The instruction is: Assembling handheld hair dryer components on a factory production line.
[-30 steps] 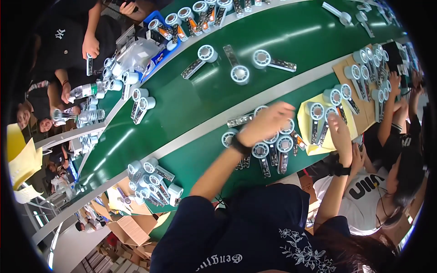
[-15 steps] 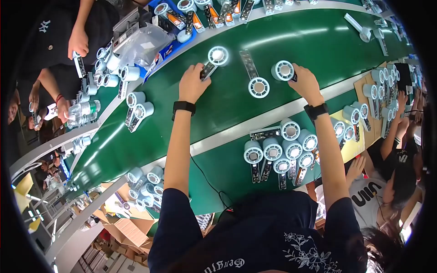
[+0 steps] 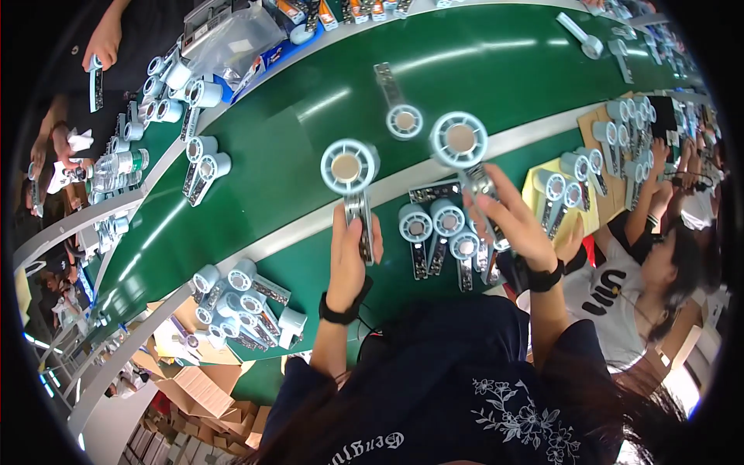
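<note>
My left hand point(image 3: 348, 260) is closed around the handle of a pale-blue hair-dryer-shaped unit point(image 3: 335, 187), whose round, spoked head points up. Bare metal parts and a circuit board show along that handle. A similar unit point(image 3: 439, 152) is in my right hand point(image 3: 518, 221), fingers wrapped round its handle, head tilted up and slightly left. Both are held raised above the near edge of the green conveyor belt. Another unit point(image 3: 404, 122) lies flat on the belt beyond, between the two held heads.
Several units point(image 3: 447, 220) stand grouped on the green bench below my right hand, and more point(image 3: 246, 302) cluster at lower left. A metal rail point(image 3: 287, 246) separates bench and belt. Co-workers sit at right and far left. A clear plastic bottle point(image 3: 116, 172) stands at far left.
Both hands have drawn back from the belt toward my body, each lifting a unit by its handle. The view has shifted, and the unit lying on the belt appears further left.
</note>
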The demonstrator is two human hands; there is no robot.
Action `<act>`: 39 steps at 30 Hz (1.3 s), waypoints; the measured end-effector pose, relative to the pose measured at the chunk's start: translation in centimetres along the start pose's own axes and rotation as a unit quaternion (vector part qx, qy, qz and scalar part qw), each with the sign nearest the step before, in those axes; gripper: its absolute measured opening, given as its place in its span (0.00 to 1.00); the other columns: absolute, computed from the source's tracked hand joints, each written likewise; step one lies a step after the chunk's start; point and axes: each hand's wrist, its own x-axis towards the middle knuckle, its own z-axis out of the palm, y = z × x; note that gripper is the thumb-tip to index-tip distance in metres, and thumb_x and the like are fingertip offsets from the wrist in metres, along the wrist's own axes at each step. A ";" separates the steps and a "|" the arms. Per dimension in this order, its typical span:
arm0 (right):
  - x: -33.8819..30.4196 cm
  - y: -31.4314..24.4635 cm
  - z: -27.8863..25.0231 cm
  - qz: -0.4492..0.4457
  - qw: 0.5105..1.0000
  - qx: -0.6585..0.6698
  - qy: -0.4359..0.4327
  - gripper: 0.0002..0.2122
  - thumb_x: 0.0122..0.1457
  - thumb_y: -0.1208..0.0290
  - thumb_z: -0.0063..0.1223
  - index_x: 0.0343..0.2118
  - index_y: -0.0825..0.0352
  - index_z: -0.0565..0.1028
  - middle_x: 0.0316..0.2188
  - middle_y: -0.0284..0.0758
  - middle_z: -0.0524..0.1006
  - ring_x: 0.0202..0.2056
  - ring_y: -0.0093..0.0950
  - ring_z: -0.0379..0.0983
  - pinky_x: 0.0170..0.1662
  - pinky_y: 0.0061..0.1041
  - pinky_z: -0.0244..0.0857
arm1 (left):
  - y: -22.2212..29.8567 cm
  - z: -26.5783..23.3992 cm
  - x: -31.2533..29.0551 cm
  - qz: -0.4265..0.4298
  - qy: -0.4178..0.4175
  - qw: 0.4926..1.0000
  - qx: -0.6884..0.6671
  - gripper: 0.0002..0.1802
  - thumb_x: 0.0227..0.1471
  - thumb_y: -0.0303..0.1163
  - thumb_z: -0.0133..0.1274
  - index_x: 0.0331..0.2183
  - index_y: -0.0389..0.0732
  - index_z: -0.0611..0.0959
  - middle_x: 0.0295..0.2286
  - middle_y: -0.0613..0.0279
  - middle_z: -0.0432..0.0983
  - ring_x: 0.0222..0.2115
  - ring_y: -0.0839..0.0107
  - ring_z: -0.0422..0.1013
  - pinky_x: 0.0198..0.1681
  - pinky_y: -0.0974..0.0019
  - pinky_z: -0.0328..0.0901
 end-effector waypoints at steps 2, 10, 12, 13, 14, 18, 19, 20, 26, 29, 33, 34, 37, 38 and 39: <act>-2.7 0.4 1.0 -0.024 0.996 0.076 -0.050 0.26 0.60 0.71 0.41 0.59 0.70 0.48 0.33 0.36 0.70 0.22 0.19 0.63 0.24 0.17 0.59 | -0.5 0.8 -3.4 0.009 -0.001 1.000 -0.004 0.15 0.59 0.39 0.37 0.42 0.38 0.63 0.25 0.63 0.66 0.16 0.80 0.61 0.17 0.77 0.57; -11.6 1.4 4.4 -0.103 0.982 0.129 -0.095 0.24 0.61 0.71 0.37 0.59 0.66 0.49 0.41 0.38 0.65 0.28 0.20 0.62 0.25 0.18 0.59 | -0.1 2.9 -11.7 0.055 -0.026 0.998 0.007 0.20 0.60 0.40 0.35 0.48 0.37 0.60 0.33 0.59 0.65 0.19 0.79 0.61 0.16 0.77 0.58; -13.1 2.0 5.0 -0.121 0.973 0.171 -0.100 0.24 0.61 0.70 0.38 0.59 0.66 0.49 0.40 0.38 0.65 0.28 0.20 0.61 0.24 0.19 0.59 | 0.1 3.6 -13.0 0.066 -0.034 0.997 0.004 0.23 0.60 0.42 0.34 0.51 0.39 0.60 0.33 0.59 0.64 0.18 0.80 0.60 0.14 0.76 0.56; -13.7 2.3 5.3 -0.129 0.967 0.192 -0.103 0.24 0.61 0.70 0.38 0.59 0.65 0.49 0.40 0.38 0.65 0.28 0.21 0.61 0.24 0.19 0.59 | 0.1 3.9 -13.6 0.071 -0.038 0.997 0.007 0.23 0.60 0.42 0.34 0.51 0.39 0.60 0.33 0.59 0.64 0.18 0.80 0.60 0.14 0.76 0.56; -14.2 2.6 5.6 -0.136 0.966 0.192 -0.105 0.24 0.61 0.70 0.38 0.59 0.65 0.49 0.40 0.38 0.65 0.28 0.21 0.61 0.24 0.19 0.59 | 0.0 4.2 -14.2 0.076 -0.036 0.996 0.010 0.23 0.60 0.42 0.34 0.52 0.39 0.60 0.33 0.59 0.64 0.18 0.80 0.60 0.14 0.76 0.56; -16.0 4.1 6.8 -0.145 0.965 0.205 -0.078 0.24 0.61 0.69 0.38 0.58 0.66 0.49 0.39 0.37 0.65 0.28 0.21 0.61 0.22 0.19 0.59 | 0.3 5.2 -16.5 0.086 -0.041 0.995 0.005 0.23 0.60 0.43 0.34 0.50 0.38 0.59 0.34 0.58 0.65 0.18 0.79 0.61 0.14 0.75 0.57; -16.3 4.3 6.9 -0.151 0.962 0.209 -0.088 0.23 0.61 0.69 0.38 0.58 0.66 0.49 0.39 0.37 0.65 0.28 0.21 0.61 0.22 0.19 0.59 | 0.6 5.4 -16.9 0.087 -0.049 0.995 -0.007 0.21 0.60 0.43 0.35 0.47 0.37 0.59 0.34 0.57 0.65 0.18 0.78 0.62 0.14 0.76 0.58; -16.6 4.4 7.0 -0.158 0.960 0.212 -0.098 0.23 0.61 0.70 0.38 0.58 0.66 0.50 0.39 0.37 0.65 0.27 0.21 0.61 0.22 0.19 0.59 | 0.7 5.6 -17.2 0.086 -0.057 0.994 -0.018 0.20 0.60 0.43 0.35 0.44 0.36 0.60 0.34 0.56 0.65 0.18 0.78 0.62 0.15 0.76 0.59; -17.8 4.3 7.9 -0.186 0.954 0.198 -0.126 0.23 0.61 0.71 0.38 0.58 0.66 0.50 0.39 0.37 0.65 0.27 0.20 0.62 0.22 0.19 0.59 | 0.2 6.4 -18.8 0.149 -0.099 0.982 -0.051 0.23 0.59 0.45 0.35 0.47 0.36 0.59 0.34 0.56 0.65 0.18 0.78 0.62 0.14 0.76 0.58; -18.3 4.3 8.0 -0.194 0.955 0.185 -0.128 0.23 0.61 0.71 0.38 0.58 0.66 0.49 0.39 0.38 0.64 0.27 0.21 0.61 0.23 0.18 0.59 | 0.2 7.0 -19.5 0.148 -0.066 0.987 -0.010 0.28 0.59 0.45 0.34 0.53 0.35 0.58 0.33 0.58 0.65 0.17 0.78 0.61 0.12 0.76 0.56; -19.2 5.3 7.9 -0.245 0.953 0.156 -0.090 0.24 0.61 0.71 0.38 0.58 0.66 0.48 0.39 0.39 0.64 0.26 0.21 0.60 0.25 0.18 0.60 | -0.5 7.1 -20.3 0.172 -0.059 0.983 0.019 0.28 0.58 0.43 0.35 0.53 0.35 0.58 0.34 0.57 0.65 0.17 0.78 0.61 0.12 0.76 0.56; -19.1 5.5 8.0 -0.245 0.952 0.158 -0.093 0.24 0.61 0.71 0.38 0.58 0.66 0.48 0.39 0.39 0.64 0.26 0.21 0.60 0.25 0.18 0.60 | -0.4 7.1 -20.4 0.174 -0.060 0.983 0.009 0.26 0.58 0.43 0.36 0.51 0.35 0.58 0.34 0.56 0.65 0.17 0.78 0.62 0.13 0.76 0.56; -19.1 5.5 7.9 -0.268 0.937 0.189 -0.120 0.24 0.61 0.71 0.38 0.58 0.65 0.47 0.39 0.39 0.64 0.26 0.20 0.60 0.26 0.18 0.60 | -0.4 7.3 -20.8 0.177 -0.056 0.983 -0.013 0.24 0.58 0.43 0.38 0.47 0.34 0.58 0.34 0.54 0.65 0.17 0.78 0.62 0.14 0.77 0.57; -19.1 5.6 8.0 -0.265 0.937 0.189 -0.123 0.24 0.61 0.71 0.38 0.58 0.65 0.47 0.39 0.39 0.64 0.26 0.20 0.60 0.26 0.18 0.60 | -0.4 7.4 -20.8 0.181 -0.055 0.982 -0.011 0.24 0.58 0.43 0.38 0.48 0.34 0.58 0.34 0.54 0.65 0.17 0.78 0.62 0.14 0.77 0.56; -19.1 5.6 8.1 -0.262 0.939 0.186 -0.126 0.24 0.61 0.71 0.38 0.58 0.65 0.47 0.39 0.39 0.64 0.26 0.20 0.60 0.26 0.18 0.60 | -0.4 7.6 -20.9 0.185 -0.054 0.981 -0.009 0.25 0.58 0.43 0.38 0.48 0.34 0.58 0.34 0.54 0.66 0.17 0.78 0.62 0.14 0.78 0.56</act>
